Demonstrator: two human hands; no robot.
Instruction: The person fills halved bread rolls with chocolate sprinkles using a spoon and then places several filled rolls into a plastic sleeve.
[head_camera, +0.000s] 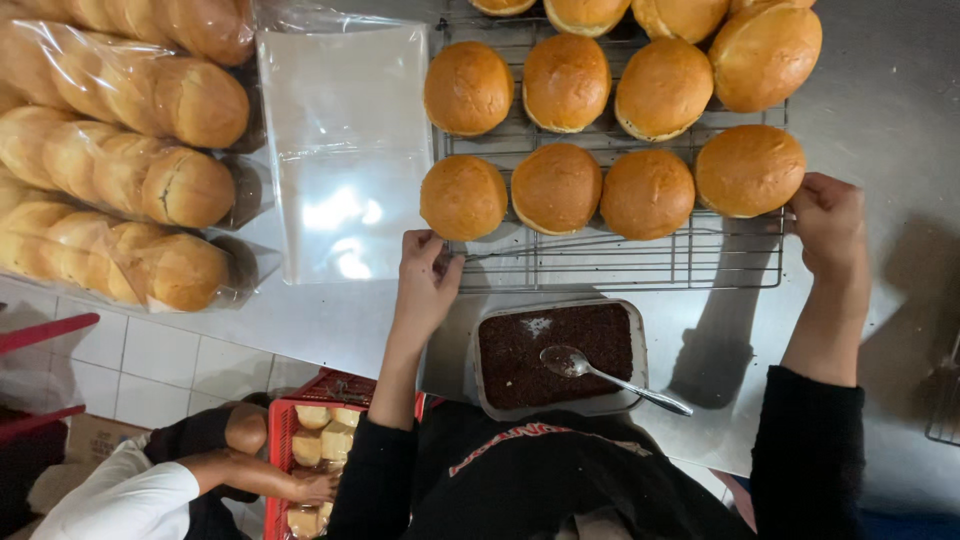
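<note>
A wire cooling rack (620, 262) lies on the steel table and carries several round golden buns (556, 187). My left hand (425, 280) grips the rack's near left corner, just below the leftmost bun (463, 197). My right hand (828, 222) holds the rack's near right edge, beside another bun (749, 170). Close to my body stands a rectangular tub of dark brown crumbs (556, 358) with a metal spoon (610, 375) lying in it.
A stack of clear plastic bags (345, 150) lies left of the rack. Bagged rows of buns (120, 170) are piled at the far left. Below the table edge, another person (200, 470) reaches into a red crate (318, 445) of packed bread on the tiled floor.
</note>
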